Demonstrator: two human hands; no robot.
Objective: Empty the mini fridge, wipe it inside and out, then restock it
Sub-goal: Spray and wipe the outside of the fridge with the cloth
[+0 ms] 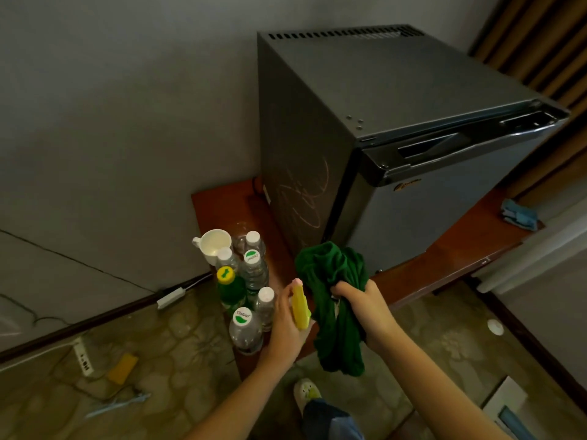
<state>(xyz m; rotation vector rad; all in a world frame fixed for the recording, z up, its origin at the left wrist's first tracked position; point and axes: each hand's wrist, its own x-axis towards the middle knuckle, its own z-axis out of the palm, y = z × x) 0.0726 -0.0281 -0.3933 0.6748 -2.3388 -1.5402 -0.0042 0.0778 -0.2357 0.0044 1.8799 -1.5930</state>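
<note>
Facing the shut mini fridge [444,201] on its low desk [219,201] | our left hand [286,325] grips a yellow spray bottle [300,308], fingers of our right hand [365,309] clench a green cloth [333,274] | risk: left wrist, just beside the crowded bottles [251,281], could topple them.

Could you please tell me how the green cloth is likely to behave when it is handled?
Probably floppy: the green cloth hangs in loose folds below the right hand gripping it. Likely light, as one hand holds the whole bunch up. It would probably bunch rather than slide if pushed, being so crumpled.
</note>
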